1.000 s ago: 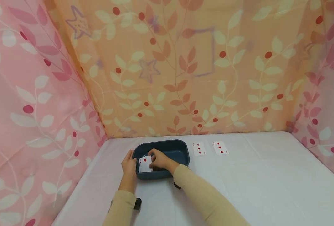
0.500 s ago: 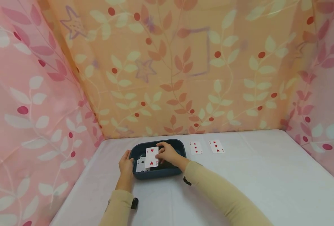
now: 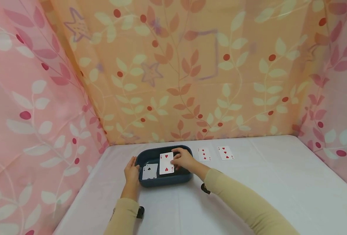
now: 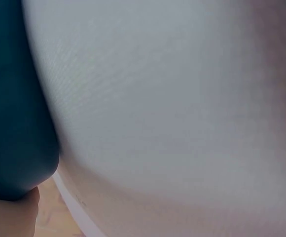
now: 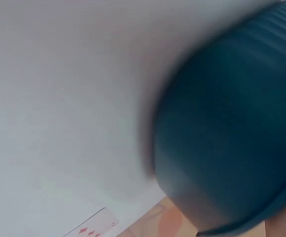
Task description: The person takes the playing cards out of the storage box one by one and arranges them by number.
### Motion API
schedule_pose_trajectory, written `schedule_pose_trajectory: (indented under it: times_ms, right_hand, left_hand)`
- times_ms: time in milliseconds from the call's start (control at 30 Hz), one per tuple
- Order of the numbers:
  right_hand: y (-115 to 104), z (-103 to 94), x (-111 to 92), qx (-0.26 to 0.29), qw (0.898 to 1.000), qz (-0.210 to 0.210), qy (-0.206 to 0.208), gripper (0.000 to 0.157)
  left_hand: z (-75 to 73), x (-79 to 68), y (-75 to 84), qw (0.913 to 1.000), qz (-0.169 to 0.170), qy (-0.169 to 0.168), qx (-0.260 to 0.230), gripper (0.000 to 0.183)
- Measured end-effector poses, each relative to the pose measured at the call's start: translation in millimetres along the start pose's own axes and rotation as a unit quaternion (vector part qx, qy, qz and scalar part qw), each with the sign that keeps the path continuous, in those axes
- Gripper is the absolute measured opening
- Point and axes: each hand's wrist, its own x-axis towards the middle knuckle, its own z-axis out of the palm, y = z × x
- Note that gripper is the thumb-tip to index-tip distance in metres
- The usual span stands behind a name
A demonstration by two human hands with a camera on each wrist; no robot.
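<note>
A dark blue rectangular tub (image 3: 167,180) stands on the white-covered table. At its left end my left hand (image 3: 130,172) grips the wall, thumb at the rim and fingers along the outside. Over the tub, my right hand (image 3: 185,160) pinches a two of hearts playing card (image 3: 164,163), face up, by its right edge. Inside at the left lie overlapping cards, the top one a club card (image 3: 150,172). The left wrist view has the tub's outer wall (image 4: 15,98) with a bit of finger below; the right wrist view has its other end (image 5: 227,128).
Right of the tub, a three of diamonds (image 3: 204,154) and a three of hearts (image 3: 226,153) lie face up, side by side, on the white cloth (image 3: 249,182). Patterned orange fabric (image 3: 191,65) hangs behind the table, with pink fabric on both sides.
My right hand has lifted the two of hearts off the cards at the tub's left and carried it rightward, uncovering the club card. My left hand has stayed at the tub's left end.
</note>
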Motion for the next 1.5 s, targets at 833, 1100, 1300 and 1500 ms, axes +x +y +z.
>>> schedule_pose_trajectory:
  times_ms: [833, 1100, 1300, 1500]
  right_hand:
    - [-1, -45.3, -24, 0.005, 0.997, 0.051, 0.053, 0.057]
    - [2, -58.7, -29, 0.006, 0.997, 0.055, 0.061, 0.055]
    - [4, -64.0, -36, -0.001, 0.996, 0.060, 0.060, 0.056]
    - [5, -70.6, -41, 0.003, 0.996, 0.064, 0.069, 0.056]
  left_hand:
    - [-0.8, -1.0, 3.0, 1.0000, -0.002, -0.002, 0.006, 0.057]
    - [-1.4, 0.1, 3.3, 1.0000, -0.007, -0.001, 0.003, 0.057]
    - [-1.2, -0.7, 2.7, 1.0000, -0.009, 0.003, 0.000, 0.057]
    - [-1.0, -1.4, 2.1, 1.0000, -0.001, -0.004, -0.002, 0.057]
